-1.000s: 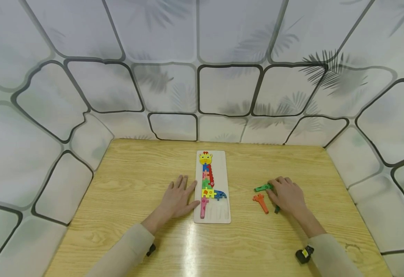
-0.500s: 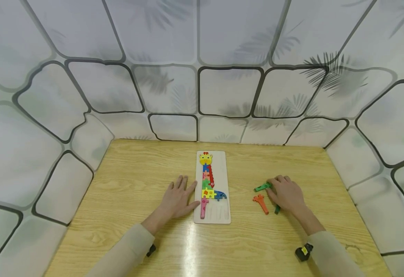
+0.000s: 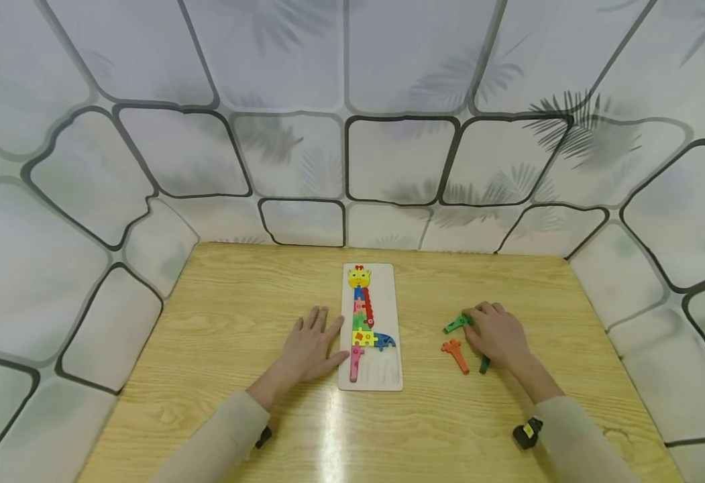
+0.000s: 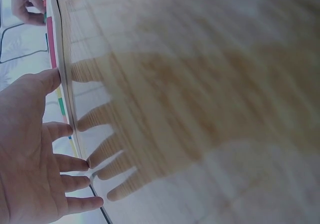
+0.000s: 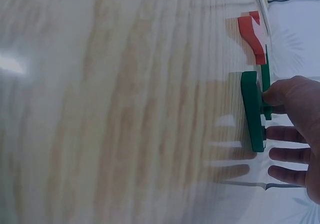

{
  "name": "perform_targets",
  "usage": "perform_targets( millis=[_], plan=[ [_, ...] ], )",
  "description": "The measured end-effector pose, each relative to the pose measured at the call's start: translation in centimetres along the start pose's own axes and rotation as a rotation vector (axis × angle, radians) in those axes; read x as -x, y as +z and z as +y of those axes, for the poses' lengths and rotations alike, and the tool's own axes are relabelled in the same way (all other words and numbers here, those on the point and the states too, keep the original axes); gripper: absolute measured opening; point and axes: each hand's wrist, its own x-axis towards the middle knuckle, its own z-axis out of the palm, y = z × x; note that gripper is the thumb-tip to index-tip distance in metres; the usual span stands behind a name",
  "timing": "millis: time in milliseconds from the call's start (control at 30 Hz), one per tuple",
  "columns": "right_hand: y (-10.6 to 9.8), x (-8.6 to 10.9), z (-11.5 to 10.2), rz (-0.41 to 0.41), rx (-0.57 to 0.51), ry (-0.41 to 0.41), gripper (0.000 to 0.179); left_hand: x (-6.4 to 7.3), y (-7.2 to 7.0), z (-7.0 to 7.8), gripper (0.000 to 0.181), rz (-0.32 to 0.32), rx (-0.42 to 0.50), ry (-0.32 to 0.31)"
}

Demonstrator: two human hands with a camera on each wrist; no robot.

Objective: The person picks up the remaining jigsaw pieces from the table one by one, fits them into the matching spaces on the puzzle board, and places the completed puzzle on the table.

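Note:
A pale board (image 3: 386, 295) holds a giraffe jigsaw with a yellow head, a neck of coloured pieces, a yellow body, a blue rear part and one pink leg (image 3: 355, 365). Flat on the table at its left edge, my left hand (image 3: 308, 349) has fingers spread and fingertips at the board's side. My right hand (image 3: 500, 333) pinches the knobbed end of a bright green puzzle piece (image 3: 456, 325) between thumb and index finger, low over the table. Under that palm lies a dark green puzzle piece (image 5: 252, 112), partly hidden from the head view.
An orange puzzle piece (image 3: 455, 355) lies between the board and my right hand. Shallow leg-shaped recesses show at the board's lower right. The wooden table (image 3: 424, 429) is bordered by white walls with a stone pattern (image 3: 400, 157).
My right hand has shifted slightly left, and the bright green piece has turned a little, its knobbed end swinging away from me. The left hand and board keep their places.

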Motion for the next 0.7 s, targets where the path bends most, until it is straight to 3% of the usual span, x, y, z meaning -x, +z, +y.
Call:
perform_targets(
  millis=[500, 700],
  plan=[
    [0.01, -0.8, 0.99, 0.003, -0.01, -0.13, 0.037, 0.07, 0.08, 0.04, 0.079, 0.01, -0.001, -0.002],
    [-0.23, -0.57, 0.83, 0.005, -0.029, -0.092, 0.042, 0.04, 0.17, 0.02, 0.079, 0.017, -0.004, 0.003]
  ],
)
